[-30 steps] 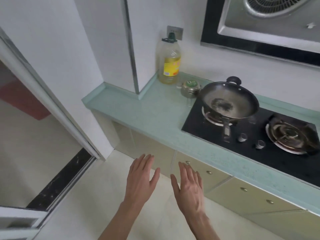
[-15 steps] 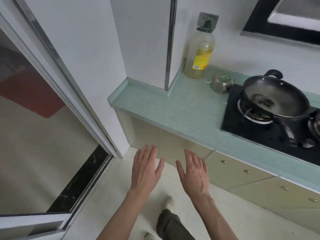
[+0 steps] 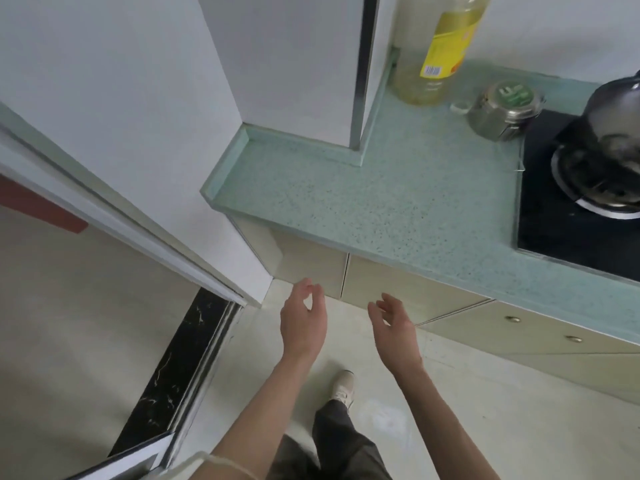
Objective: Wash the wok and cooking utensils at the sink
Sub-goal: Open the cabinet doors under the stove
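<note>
Only the wok's blurred edge shows; both hands' fingers hang loose, empty.

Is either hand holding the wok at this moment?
No, the left hand and the right hand hang empty in front of the cabinets, away from the wok on the stove.

Wok: cut by the right edge, only its left side in view, motion-blurred; inside not visible.
Burner: partly under the wok, cut at the right edge.
Oil bottle: neck and cap cut by the top edge.
Jar: lid label too blurred to read.
Sink, utensils: out of frame.
</note>
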`<action>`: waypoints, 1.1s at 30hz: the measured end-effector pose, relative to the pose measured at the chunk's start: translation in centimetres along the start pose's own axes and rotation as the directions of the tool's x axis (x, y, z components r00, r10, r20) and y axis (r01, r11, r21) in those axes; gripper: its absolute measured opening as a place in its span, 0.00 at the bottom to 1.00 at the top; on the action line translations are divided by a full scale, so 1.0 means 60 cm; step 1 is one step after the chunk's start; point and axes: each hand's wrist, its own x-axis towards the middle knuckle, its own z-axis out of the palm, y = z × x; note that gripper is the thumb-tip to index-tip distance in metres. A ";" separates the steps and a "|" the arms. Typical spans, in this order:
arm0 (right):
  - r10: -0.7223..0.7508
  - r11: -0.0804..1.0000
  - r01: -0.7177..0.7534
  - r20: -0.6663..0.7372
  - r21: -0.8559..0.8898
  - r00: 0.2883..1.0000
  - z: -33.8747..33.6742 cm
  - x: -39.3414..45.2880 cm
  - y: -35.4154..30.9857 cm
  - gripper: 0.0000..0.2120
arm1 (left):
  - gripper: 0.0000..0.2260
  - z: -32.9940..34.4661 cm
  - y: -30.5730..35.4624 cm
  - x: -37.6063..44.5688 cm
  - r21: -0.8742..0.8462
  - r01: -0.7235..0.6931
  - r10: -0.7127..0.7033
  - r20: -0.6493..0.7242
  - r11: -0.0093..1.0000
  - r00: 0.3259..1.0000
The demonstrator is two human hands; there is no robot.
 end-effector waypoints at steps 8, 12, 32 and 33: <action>0.317 0.569 -0.285 0.114 0.771 0.942 0.052 0.168 -0.014 0.14 | 0.15 0.103 -0.012 0.176 -0.390 0.241 -0.195 0.154 0.889 0.969; 0.335 0.450 -0.228 0.073 0.864 0.939 0.081 0.214 -0.018 0.14 | 0.11 0.133 -0.001 0.236 -0.483 0.290 -0.185 0.254 0.826 0.949; 0.566 0.648 -0.267 -0.217 0.713 0.795 0.143 0.063 0.018 0.19 | 0.10 -0.007 -0.142 0.177 -0.316 0.311 -0.193 0.352 0.897 0.916; 0.570 0.700 -0.296 -0.258 0.650 0.780 0.139 0.045 0.030 0.19 | 0.09 -0.022 -0.155 0.167 -0.293 0.290 -0.188 0.331 0.911 0.925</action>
